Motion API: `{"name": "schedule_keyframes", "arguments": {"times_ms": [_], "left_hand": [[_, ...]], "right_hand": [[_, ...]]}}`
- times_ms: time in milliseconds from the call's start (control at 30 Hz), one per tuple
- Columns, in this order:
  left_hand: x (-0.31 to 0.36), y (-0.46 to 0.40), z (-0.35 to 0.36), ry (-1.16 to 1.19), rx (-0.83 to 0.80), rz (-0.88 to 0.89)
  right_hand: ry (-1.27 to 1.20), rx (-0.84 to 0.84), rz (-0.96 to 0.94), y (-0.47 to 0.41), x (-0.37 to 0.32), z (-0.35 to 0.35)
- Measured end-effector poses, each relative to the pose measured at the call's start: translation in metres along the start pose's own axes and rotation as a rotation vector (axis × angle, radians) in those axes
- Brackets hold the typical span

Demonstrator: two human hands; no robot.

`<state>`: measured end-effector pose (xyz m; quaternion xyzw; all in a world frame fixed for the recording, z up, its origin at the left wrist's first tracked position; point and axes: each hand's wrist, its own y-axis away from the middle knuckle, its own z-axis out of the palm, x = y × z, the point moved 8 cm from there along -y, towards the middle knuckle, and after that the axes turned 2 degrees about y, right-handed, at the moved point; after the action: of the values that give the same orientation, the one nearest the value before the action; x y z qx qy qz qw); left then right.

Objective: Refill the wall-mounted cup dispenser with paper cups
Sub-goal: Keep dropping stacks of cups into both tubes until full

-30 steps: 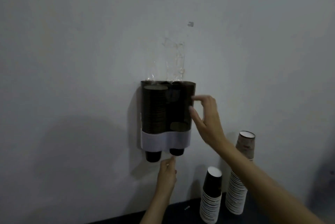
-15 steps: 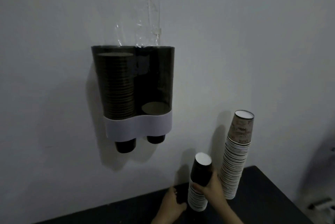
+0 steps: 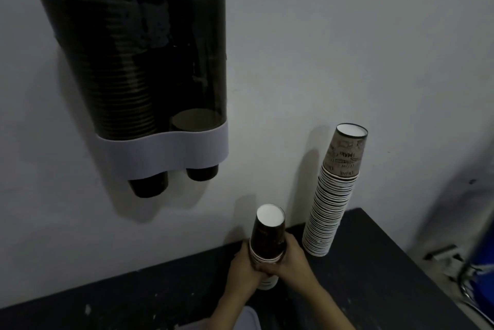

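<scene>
both hands (image 3: pixel 270 262) have dropped from the dispenser (image 3: pixel 139 67) and now grip the short cup stack (image 3: pixel 267 238) below it, ready to lift.

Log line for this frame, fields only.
hands: left and right grip short cup stack | dispenser: right tube nearly empty | tall stack: untouched

Dim, low-contrast scene with a cool grey cast. Soft light from the upper right front throws diffuse shadows down and to the left on the wall (image 3: pixel 347 35), beneath the cup dispenser (image 3: pixel 139 67) and beside the tall cup stack (image 3: pixel 331 196). Wide-angle distortion slants the dispenser's left side. The lower right corner is smeared and indistinct; fine detail is soft and noisy throughout.
</scene>
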<state>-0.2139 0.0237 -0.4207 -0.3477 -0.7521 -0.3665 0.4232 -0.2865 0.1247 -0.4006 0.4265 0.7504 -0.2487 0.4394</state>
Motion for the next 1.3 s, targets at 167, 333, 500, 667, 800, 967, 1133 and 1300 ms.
{"name": "schedule_keyframes", "arguments": {"times_ms": [167,333,500,667,800,967,1133,1300], "left_hand": [[0.003,0.0,0.0,0.026,-0.026,0.027],[0.007,0.001,0.004,-0.03,-0.056,-0.001],[0.03,0.024,-0.011,-0.023,-0.083,0.028],[0.092,0.053,-0.065,0.11,0.214,0.254],[0.127,0.067,-0.066,0.137,0.121,0.313],[0.161,0.088,-0.09,0.313,0.18,0.46],[0.181,0.109,-0.114,0.407,0.224,0.526],[0.162,0.101,-0.123,0.589,0.214,0.336]], "right_hand": [[-0.059,0.069,-0.035,0.005,-0.005,-0.005],[-0.111,0.103,-0.087,0.004,-0.031,-0.02],[-0.059,0.128,-0.129,0.004,-0.059,-0.05],[-0.077,0.093,-0.135,0.01,-0.082,-0.056],[-0.05,0.069,-0.15,0.022,-0.098,-0.045],[0.084,0.039,-0.27,0.036,-0.141,-0.067],[-0.139,-0.003,-0.29,0.056,-0.19,-0.112],[-0.408,0.166,-0.49,0.078,-0.297,-0.17]]}}
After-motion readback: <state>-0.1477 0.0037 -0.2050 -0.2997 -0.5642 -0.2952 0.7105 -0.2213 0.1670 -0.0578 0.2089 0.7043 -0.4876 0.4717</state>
